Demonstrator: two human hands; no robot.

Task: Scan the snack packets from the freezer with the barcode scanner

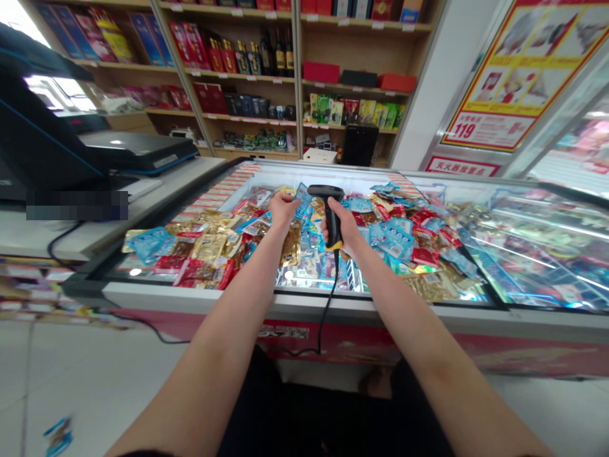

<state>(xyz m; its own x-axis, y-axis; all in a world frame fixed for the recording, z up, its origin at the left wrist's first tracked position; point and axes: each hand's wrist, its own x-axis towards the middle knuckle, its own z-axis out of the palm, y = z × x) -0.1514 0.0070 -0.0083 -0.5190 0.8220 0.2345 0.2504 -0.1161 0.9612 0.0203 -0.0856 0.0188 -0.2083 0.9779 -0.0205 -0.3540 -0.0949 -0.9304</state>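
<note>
Scanner: black corded handheld barcode scanner (332,212), yellow collar at base of grip, above middle of chest freezer (285,298). Hard plastic, stiff, prob. light; best held by the grip, as now.

Right hand: right hand (345,231) wrapped round grip, fingers closed, head of scanner up.

Left hand: left hand (284,211) just beside scanner, over the freezer's contents, fingers curled down. Can't tell if it pinches a pkt.

Cable: coiled-look black cable (325,317) drops from scanner over front of freezer; may drag on moves.

Pkts: blue sachets (394,241), gold foil pouches (209,247), red packets (200,273) heaped loose in freezer. Thin, soft, light, likely slippery; take by sealed edge, not the middle.

Freezer: glass lid (547,247) over right end, reflective.

Left of freezer: grey surface (166,184) w/ black checkout terminal (42,133).

Behind freezer: wooden shelves (247,82) w/ boxes, bottles (276,54).

Right of freezer: red-yellow poster (523,76).

Front of freezer: tiled floor (95,381), blurred blue packet (59,437) on it.
</note>
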